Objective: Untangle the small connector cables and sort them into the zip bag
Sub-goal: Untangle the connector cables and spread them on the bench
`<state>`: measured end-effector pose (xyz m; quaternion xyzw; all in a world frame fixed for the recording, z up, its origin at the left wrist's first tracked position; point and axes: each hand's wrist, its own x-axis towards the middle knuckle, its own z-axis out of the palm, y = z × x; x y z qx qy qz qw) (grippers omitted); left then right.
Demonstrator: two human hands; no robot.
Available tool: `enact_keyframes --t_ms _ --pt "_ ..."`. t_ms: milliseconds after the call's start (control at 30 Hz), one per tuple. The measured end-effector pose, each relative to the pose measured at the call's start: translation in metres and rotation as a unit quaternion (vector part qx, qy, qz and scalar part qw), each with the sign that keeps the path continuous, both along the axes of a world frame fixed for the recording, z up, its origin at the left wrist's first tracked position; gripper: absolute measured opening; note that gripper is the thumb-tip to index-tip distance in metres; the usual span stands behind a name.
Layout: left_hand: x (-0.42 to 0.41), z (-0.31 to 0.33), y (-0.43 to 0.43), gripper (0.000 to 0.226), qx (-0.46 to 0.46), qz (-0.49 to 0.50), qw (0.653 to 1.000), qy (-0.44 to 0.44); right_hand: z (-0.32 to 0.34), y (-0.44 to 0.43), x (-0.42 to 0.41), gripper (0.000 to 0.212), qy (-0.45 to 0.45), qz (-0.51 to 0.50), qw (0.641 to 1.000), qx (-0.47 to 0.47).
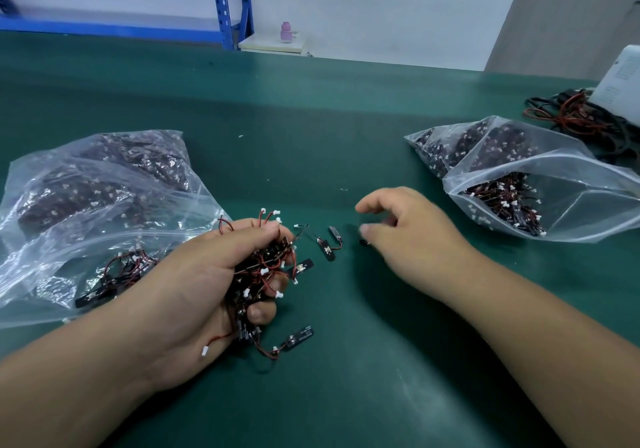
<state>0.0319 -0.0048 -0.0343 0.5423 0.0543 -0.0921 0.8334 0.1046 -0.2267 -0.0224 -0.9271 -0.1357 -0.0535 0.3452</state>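
Where the cables are: a tangled clump of connector cables (263,269) sits in the left hand (204,285), whose fingers curl tight round it, probably to keep the bunch together while single pieces are teased out.
Right hand (408,236): low over the desk (346,118), fingers loosely bent above a small dark piece; blur hides whether it pinches it.
Loose cables (327,248): a few lie between the hands.
Zip bag (588,177): right side, partly filled, mouth open toward the hands, seemingly for easy dropping.
Around: full bag (467,143) behind it; crumpled bag (86,202) at left; wire heap (571,115) far right.
In the way: loops hanging from the clump may snag.
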Motion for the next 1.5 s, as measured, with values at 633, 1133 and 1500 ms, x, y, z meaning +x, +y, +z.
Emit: enact_keyframes --t_ms 633,1133,1500 --pt "-0.017 0.019 -0.015 0.014 0.083 -0.018 0.996 0.009 0.017 0.005 -0.014 0.021 -0.038 0.058 0.986 0.15" --pt "-0.02 0.029 -0.021 0.021 0.061 -0.006 0.998 0.003 0.029 0.014 -0.03 0.017 0.086 0.185 0.952 0.228" --pt "-0.018 0.027 -0.018 0.021 0.051 0.0 0.998 0.023 0.031 0.004 -0.013 0.008 0.084 0.082 0.926 0.36"
